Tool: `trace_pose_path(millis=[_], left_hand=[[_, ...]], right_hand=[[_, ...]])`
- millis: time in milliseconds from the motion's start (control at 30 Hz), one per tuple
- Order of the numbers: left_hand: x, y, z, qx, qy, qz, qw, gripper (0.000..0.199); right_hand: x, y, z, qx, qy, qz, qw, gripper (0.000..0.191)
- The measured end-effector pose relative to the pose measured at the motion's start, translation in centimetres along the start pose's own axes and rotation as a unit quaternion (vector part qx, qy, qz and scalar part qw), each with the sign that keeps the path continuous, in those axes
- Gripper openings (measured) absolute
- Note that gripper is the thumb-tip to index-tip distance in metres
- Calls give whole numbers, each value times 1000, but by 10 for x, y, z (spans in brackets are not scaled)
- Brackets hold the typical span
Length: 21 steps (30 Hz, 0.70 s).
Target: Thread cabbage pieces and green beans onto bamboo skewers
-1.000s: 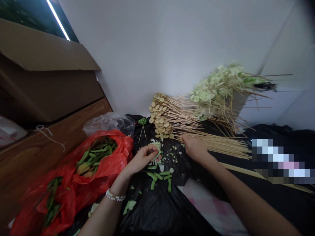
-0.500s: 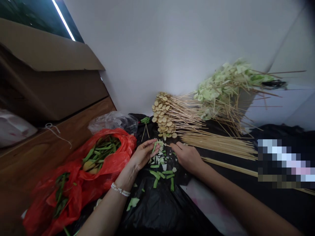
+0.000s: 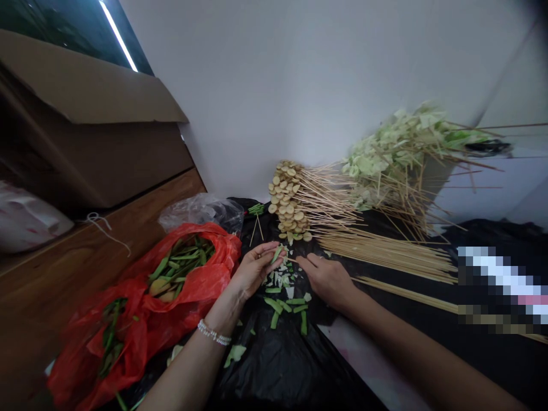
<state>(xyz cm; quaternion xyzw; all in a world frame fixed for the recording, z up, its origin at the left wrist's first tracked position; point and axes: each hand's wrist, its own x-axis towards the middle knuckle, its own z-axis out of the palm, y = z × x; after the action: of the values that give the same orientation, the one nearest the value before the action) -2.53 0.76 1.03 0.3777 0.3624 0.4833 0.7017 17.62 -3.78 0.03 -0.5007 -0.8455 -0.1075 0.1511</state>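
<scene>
Between the thumb and fingers of my left hand (image 3: pixel 256 266) is a short cut piece of green bean (image 3: pixel 277 253). My right hand (image 3: pixel 324 276) grips a thin wooden skewer (image 3: pixel 293 260), its end pointing left at the bean; whether it has pierced the bean I cannot tell. Just below the hands, several loose cut green bean pieces (image 3: pixel 274 305) lie with pale cabbage scraps (image 3: pixel 282 279) on black plastic sheeting (image 3: pixel 274 365). Beyond my left hand rest finished green bean skewers (image 3: pixel 256 209) with two sticks showing.
On the left stands a red plastic bag (image 3: pixel 209 285) of bean pods, with a clear bag (image 3: pixel 201 210) behind it. Potato-slice skewers (image 3: pixel 289 200) are stacked ahead. Cabbage skewers (image 3: pixel 398 142) and bare skewers (image 3: pixel 389 254) lie right. A cardboard box (image 3: pixel 103 154) stands far left.
The whole view has shifted slightly, so things appear a little further right. The bean piece in my left hand has tilted, and the skewer's end remains close to it.
</scene>
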Motion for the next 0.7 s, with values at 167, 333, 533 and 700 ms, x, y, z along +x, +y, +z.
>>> trace_pose_path(millis=[167, 333, 533, 700], left_hand=[[0, 2, -2, -2, -10, -17, 1000, 32], [2, 2, -5, -19, -11, -33, 999, 30], [4, -2, -5, 5, 32, -65, 997, 19], [5, -3, -5, -6, 45, -67, 997, 16]], right_hand=[[-1, 2, 1, 0, 8, 6, 1000, 27], [-2, 3, 0, 0, 21, 3, 1000, 29], [-2, 2, -2, 3, 13, 3, 1000, 28], [-2, 3, 0, 14, 14, 23, 1000, 30]])
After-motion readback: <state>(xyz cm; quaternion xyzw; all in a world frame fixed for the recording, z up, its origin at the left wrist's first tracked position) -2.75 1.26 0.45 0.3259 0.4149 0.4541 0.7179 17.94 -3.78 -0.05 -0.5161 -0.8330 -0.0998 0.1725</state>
